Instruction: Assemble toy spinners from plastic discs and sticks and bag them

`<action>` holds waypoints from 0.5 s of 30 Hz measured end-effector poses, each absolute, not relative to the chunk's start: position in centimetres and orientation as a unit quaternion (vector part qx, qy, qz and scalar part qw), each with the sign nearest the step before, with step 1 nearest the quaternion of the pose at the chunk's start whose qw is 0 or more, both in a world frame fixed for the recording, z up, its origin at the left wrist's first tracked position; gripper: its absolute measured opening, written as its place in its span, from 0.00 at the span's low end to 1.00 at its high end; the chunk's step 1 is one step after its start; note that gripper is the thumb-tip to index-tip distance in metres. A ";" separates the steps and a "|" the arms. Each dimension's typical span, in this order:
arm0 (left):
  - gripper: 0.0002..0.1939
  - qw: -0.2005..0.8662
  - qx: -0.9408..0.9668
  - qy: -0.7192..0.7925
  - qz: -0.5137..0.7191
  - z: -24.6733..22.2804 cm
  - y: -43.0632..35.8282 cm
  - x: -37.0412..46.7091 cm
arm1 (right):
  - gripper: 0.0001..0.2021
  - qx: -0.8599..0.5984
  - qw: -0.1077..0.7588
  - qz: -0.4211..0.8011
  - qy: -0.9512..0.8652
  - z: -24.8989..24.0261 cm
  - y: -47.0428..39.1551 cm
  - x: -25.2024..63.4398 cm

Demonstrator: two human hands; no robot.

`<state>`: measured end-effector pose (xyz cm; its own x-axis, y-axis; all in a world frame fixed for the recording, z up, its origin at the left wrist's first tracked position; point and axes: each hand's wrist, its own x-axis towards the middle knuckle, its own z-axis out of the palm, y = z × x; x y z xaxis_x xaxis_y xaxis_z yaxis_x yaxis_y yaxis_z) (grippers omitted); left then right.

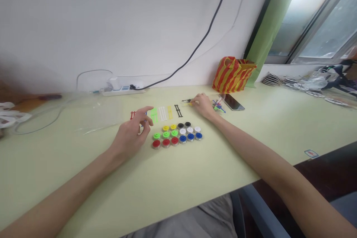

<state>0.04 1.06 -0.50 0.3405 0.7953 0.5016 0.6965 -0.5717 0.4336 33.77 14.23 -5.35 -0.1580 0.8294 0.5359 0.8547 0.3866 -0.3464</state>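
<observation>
My left hand (pixel 132 132) hovers over the row of small plastic strips, its fingers loosely curled and apart with nothing visible in them. The strips lie in colour groups: red strips (pixel 133 114), green strips (pixel 154 115), white strips (pixel 163 113), yellow strips (pixel 170 112) and black strips (pixel 178 111); a bit of blue shows behind my fingers. My right hand (pixel 203 104) rests low, fingertips together at a black piece (pixel 187 100) and a yellow one; its grip is hidden. Beside it lies a mixed pile of coloured pieces (pixel 219 105). Nearer me sit round colour-capped discs (pixel 174 140) in rows.
A phone (pixel 233 102) lies right of the pile, before a red-and-yellow striped bag (pixel 233 75). Along the wall is a power strip (pixel 122 90) with a black cable. A clear plastic sheet (pixel 97 113) lies left. Striped items (pixel 295 83) stand far right.
</observation>
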 end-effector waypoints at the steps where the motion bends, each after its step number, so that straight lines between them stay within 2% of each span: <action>1: 0.21 0.072 0.816 0.458 0.346 -0.5 1.1 0.0 | 0.10 -0.552 0.342 -0.020 -0.760 -5.3 14.2 33.8; 4: 0.20 0.067 0.821 0.456 0.337 -0.4 1.1 0.0 | 0.10 -0.548 0.362 -0.026 -0.754 -5.2 13.9 33.7; 8: 0.12 0.040 0.841 0.439 0.315 -0.6 1.5 -0.2 | 0.12 -0.535 0.400 -0.033 -0.743 -4.9 13.1 33.2; 10: 0.12 0.034 0.852 0.422 0.307 -0.8 1.6 -0.3 | 0.11 -0.514 0.419 -0.034 -0.747 -4.8 12.4 32.7; 15: 0.11 0.081 0.861 0.404 0.299 -0.4 1.4 -0.1 | 0.07 -0.447 0.433 -0.024 -0.782 -3.7 10.3 31.0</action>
